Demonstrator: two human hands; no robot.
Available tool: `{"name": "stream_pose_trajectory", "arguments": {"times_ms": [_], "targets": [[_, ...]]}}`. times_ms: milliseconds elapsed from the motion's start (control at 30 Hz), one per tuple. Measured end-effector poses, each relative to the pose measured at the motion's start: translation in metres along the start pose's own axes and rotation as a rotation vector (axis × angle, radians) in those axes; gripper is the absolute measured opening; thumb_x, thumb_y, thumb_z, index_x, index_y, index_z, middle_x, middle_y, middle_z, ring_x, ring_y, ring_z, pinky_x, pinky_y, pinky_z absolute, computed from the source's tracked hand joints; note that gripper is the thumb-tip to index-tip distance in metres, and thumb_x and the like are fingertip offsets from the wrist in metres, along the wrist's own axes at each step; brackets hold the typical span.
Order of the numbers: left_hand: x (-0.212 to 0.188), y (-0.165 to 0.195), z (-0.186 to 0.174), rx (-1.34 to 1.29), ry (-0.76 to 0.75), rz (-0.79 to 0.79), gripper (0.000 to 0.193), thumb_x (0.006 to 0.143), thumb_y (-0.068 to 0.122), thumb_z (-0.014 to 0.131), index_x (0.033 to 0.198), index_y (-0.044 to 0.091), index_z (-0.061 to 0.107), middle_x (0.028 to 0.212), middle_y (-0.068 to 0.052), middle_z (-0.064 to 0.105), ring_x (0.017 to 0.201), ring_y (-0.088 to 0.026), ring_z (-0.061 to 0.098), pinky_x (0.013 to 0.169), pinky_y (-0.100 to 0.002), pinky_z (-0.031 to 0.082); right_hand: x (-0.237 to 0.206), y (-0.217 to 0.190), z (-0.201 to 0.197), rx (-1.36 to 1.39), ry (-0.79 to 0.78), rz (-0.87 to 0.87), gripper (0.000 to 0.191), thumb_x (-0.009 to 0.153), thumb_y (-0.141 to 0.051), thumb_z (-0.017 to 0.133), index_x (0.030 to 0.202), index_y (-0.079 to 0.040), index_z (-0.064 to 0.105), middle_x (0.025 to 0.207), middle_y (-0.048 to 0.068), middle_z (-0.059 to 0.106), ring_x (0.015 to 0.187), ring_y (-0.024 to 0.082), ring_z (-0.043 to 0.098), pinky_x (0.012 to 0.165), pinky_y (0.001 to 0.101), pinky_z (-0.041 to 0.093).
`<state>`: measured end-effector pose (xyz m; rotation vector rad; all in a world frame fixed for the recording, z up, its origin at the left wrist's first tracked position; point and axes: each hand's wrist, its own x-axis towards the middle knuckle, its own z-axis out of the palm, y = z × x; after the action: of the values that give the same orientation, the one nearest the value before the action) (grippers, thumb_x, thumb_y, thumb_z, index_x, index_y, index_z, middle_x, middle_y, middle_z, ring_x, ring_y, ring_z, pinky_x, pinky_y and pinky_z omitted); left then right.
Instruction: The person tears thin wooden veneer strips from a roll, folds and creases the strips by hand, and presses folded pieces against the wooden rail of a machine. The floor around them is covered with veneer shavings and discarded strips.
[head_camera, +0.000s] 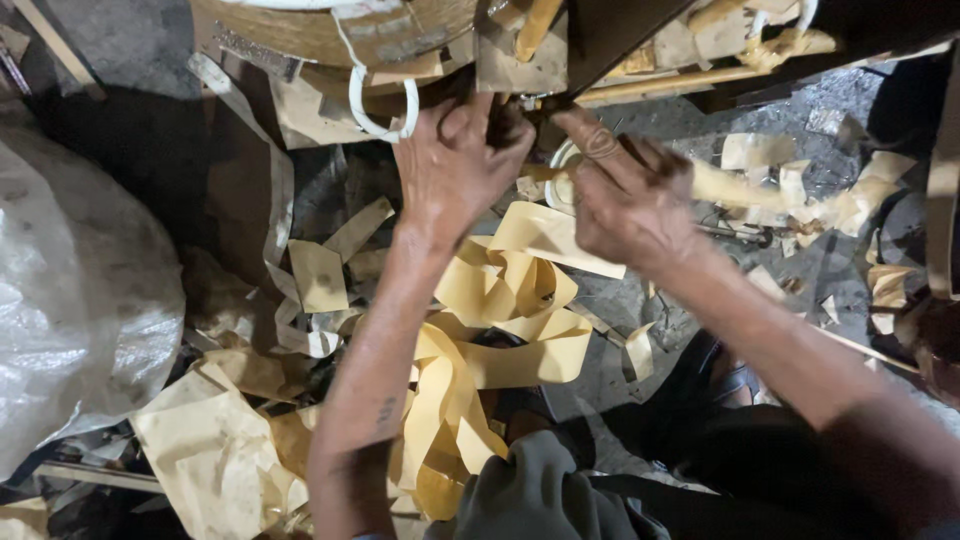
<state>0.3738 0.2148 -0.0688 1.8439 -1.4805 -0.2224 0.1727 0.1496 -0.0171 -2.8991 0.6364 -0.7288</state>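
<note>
A small dark part (505, 118), hard to make out, is pinched by the fingers of both the left hand (455, 160) and right hand (625, 195) above curled yellow paper strips (500, 330). A slip could drop it into the litter on the floor (850, 110).

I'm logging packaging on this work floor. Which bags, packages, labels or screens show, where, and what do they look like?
Plastic sack: far left on the floor, bulging, translucent white, crinkled.
Labels, signs, screens: none visible; only loose yellowish strips lie beneath the hands.
</note>
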Motion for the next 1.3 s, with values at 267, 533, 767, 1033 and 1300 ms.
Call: {"name": "stream_pose_trajectory", "arguments": {"times_ms": [267,533,767,1033,1300], "targets": [[-0.015,0.003,-0.04,-0.03,0.255,0.26,0.032,0.102,0.014,0.074,0.129,0.007,0.058,0.105,-0.014,0.071,0.086,-0.033,0.069,0.074,-0.041,0.056,-0.005,-0.071,0.046,1.149,0.514,1.033,0.004,0.096,0.002,0.067,0.095,0.003,0.063,0.087,0.007,0.06,0.08,0.014,0.055,0.075,0.0282,0.047],[-0.011,0.037,-0.046,0.22,0.281,0.361,0.035,0.095,0.01,0.077,0.127,0.014,0.065,0.082,-0.001,0.066,0.066,-0.023,0.065,0.057,-0.037,0.05,0.006,-0.066,0.049,1.546,0.663,1.159,0.029,0.081,0.005,0.04,0.096,0.003,0.066,0.094,0.014,0.074,0.085,0.022,0.074,0.084,0.0323,0.062],[0.006,0.054,-0.032,0.234,0.293,0.376,0.013,0.094,0.015,0.078,0.095,0.012,0.066,0.074,-0.001,0.065,0.065,-0.024,0.067,0.059,-0.039,0.053,0.011,-0.085,0.041,1.04,0.529,0.973,0.017,0.097,0.005,0.059,0.11,0.006,0.07,0.101,0.01,0.074,0.092,0.015,0.068,0.086,0.0278,0.056],[0.004,0.057,-0.029,0.244,0.321,0.29,0.02,0.099,0.03,0.081,0.1,0.013,0.071,0.076,-0.003,0.071,0.062,-0.022,0.069,0.055,-0.036,0.051,0.007,-0.081,0.058,0.988,0.583,0.812,0.004,0.104,0.005,0.062,0.106,0.005,0.066,0.094,0.003,0.07,0.083,0.008,0.061,0.079,0.023,0.053],[0.008,0.061,-0.043,0.2,0.259,0.319,0.019,0.099,0.025,0.08,0.099,0.01,0.069,0.08,-0.005,0.072,0.063,-0.021,0.07,0.053,-0.034,0.052,0.016,-0.086,0.076,1.446,0.797,0.803,0.009,0.111,0.004,0.061,0.11,0.005,0.07,0.098,0.003,0.07,0.087,0.008,0.06,0.08,0.0229,0.051]]}}
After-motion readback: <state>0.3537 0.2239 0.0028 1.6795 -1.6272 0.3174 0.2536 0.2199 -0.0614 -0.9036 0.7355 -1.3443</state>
